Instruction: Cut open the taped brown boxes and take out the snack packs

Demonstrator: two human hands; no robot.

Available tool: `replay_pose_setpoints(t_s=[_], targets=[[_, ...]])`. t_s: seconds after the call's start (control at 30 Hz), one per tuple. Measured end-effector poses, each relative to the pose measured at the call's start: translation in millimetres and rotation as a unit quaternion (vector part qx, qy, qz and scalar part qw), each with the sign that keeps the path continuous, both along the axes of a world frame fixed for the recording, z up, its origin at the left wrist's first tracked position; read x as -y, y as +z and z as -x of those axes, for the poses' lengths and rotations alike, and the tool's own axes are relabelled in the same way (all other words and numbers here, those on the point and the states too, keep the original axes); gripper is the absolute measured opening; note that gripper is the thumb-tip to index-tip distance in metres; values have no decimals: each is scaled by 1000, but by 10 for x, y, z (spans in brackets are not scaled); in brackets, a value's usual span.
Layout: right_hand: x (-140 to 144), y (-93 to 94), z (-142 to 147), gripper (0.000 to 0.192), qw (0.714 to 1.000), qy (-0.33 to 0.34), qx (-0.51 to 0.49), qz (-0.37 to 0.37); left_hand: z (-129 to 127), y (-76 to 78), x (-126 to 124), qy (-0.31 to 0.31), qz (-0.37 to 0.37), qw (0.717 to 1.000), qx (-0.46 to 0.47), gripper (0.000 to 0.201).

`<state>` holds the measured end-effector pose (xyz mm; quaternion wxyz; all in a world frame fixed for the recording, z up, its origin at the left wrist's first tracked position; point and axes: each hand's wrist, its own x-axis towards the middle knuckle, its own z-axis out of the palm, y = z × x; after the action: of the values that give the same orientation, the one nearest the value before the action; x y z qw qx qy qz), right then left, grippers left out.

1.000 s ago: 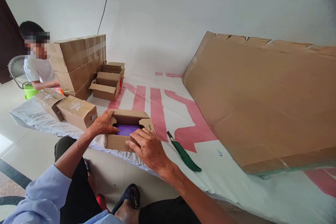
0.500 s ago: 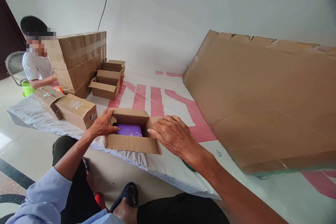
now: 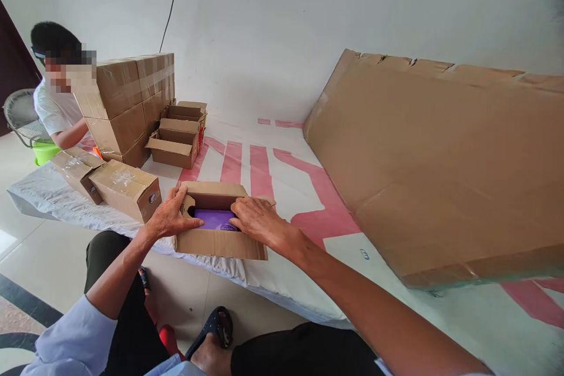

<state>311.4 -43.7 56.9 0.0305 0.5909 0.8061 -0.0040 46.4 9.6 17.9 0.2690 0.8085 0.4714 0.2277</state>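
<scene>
Purple packet (image 3: 214, 218) inside open carton (image 3: 220, 242), between both hands' fingers (image 3: 240, 211).

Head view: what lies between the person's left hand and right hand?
In the head view, the purple packet lies inside the open cardboard box, between the left hand and right hand.

box: I see a small open carton (image 3: 220, 229) at the near edge of the white-and-pink sheet (image 3: 282, 176), purple pack (image 3: 215, 218) inside
left hand (image 3: 170, 217): on the carton's left flap, thumb over the opening
right hand (image 3: 259, 220): flat on the right flap, fingertips touching the pack
left: two taped boxes (image 3: 110, 182), stacked cartons (image 3: 130, 103) beyond, a seated person (image 3: 55, 106) far left
right: big flattened cardboard sheet (image 3: 440, 158)
</scene>
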Motion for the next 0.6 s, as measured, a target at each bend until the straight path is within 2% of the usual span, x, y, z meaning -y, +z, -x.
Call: replay_pose_setpoints(t_s=[0.2,0.37,0.6], targets=[[-258,40,252,25,994,-31,7,102,12,-35,-27,5,-5,1000,-8,116],[-325,42,311,41,984,-65,-10,168,-5,-41,-24,7,-9,1000,3,116],[-273,-7,250,42,975,-128,-74,166,-41,-53,-10,15,-12,1000,3,120]])
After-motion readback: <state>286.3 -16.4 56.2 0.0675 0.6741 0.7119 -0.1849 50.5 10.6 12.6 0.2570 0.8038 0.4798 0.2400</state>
